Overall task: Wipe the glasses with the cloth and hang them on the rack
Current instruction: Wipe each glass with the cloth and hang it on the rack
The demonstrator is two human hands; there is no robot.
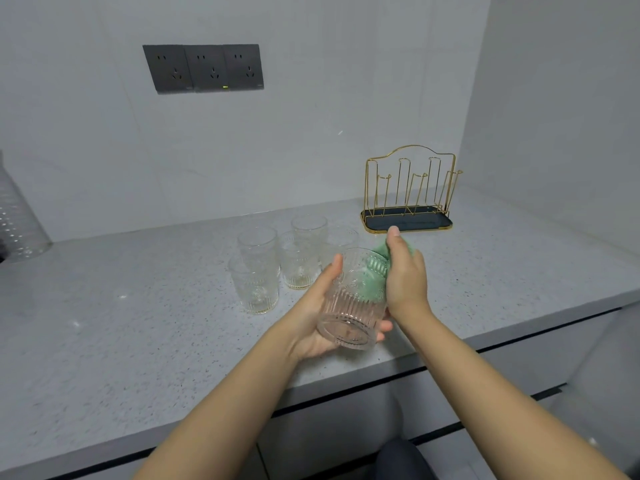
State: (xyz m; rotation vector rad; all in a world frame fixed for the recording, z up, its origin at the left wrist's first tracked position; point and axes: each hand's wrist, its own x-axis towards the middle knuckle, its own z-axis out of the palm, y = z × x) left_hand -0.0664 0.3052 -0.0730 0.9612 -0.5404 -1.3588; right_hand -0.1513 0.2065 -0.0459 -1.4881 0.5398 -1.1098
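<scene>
Ribbed glass [349,303]; green cloth [375,271]

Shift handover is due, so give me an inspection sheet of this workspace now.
Surface: grey speckled countertop, pale tiled wall behind.
Job's things: ribbed glass held above the counter; green cloth pressed into and over it; glasses on the counter grouped behind; gold wire rack on a dark tray, nothing hanging on it.
Clutter: clear dimpled container at far left edge.
Hands: left hand cradles the glass; right hand grips the cloth.
Cables: nothing seen.
Surroundings: triple wall socket panel, one small green light; cabinet fronts below the counter.
</scene>
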